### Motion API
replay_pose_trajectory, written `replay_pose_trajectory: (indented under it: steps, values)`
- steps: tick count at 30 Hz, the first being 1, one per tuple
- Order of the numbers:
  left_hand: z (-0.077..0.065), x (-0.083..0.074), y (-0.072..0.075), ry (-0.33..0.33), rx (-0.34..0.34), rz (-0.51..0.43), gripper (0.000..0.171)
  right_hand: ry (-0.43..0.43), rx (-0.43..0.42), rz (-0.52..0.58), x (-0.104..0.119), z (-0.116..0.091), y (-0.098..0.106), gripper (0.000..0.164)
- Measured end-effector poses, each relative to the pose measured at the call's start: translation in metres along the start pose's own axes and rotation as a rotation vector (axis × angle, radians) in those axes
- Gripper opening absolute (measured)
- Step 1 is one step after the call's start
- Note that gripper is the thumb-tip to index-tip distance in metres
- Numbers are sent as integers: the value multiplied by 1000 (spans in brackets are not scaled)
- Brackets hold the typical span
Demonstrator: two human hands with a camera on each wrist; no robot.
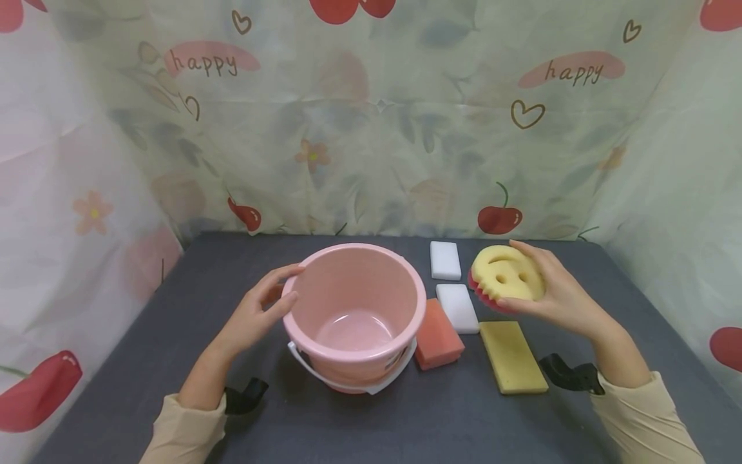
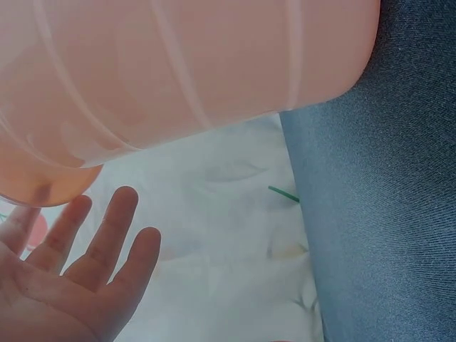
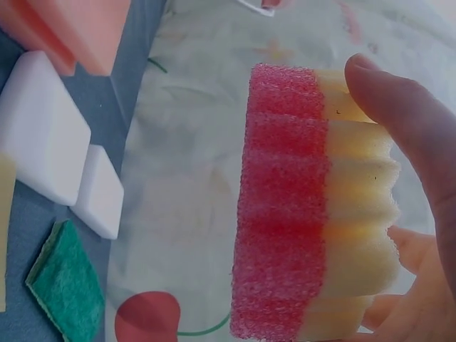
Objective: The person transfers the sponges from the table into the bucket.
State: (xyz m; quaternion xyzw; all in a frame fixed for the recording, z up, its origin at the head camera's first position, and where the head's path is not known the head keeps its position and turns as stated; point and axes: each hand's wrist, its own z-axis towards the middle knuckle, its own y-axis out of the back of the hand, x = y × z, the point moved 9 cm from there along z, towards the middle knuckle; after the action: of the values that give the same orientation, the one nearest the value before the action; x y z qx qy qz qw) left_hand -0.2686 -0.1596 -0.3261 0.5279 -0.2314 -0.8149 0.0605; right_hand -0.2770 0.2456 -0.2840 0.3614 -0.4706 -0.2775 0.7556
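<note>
My right hand (image 1: 556, 290) pinches a smiley-face sponge (image 1: 513, 274) between thumb and fingers, above the table's right side. Its layers show in the right wrist view: a yellow half and a coarse pink half with a wavy edge. At the left, my left hand (image 1: 261, 306) touches the rim of a pink bucket (image 1: 355, 251), thumb and forefinger at its near-left edge. The left wrist view shows its other fingers (image 2: 107, 235) extended beside the bucket. Inside, the bucket's bottom is bare, and its white handle (image 1: 371, 386) hangs down in front.
Right of the bucket lie an orange sponge (image 1: 437, 335), two white sponges (image 1: 445, 260) and a flat yellow sponge (image 1: 513, 357). A green scouring pad (image 3: 68, 285) shows in the right wrist view. Patterned cloth (image 1: 371, 161) walls in the dark table (image 1: 382, 432) at back and sides.
</note>
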Motion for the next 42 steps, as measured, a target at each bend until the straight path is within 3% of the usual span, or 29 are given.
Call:
replay_pose_trajectory:
  steps: [21, 42]
  values:
    - [0, 0, 0, 0, -5, -3, 45, 148, -40, 34, 36, 9, 2, 88]
    - [0, 3, 0, 19, -6, 17, 45, 220, 0, 74, 77, 22, -2, 87]
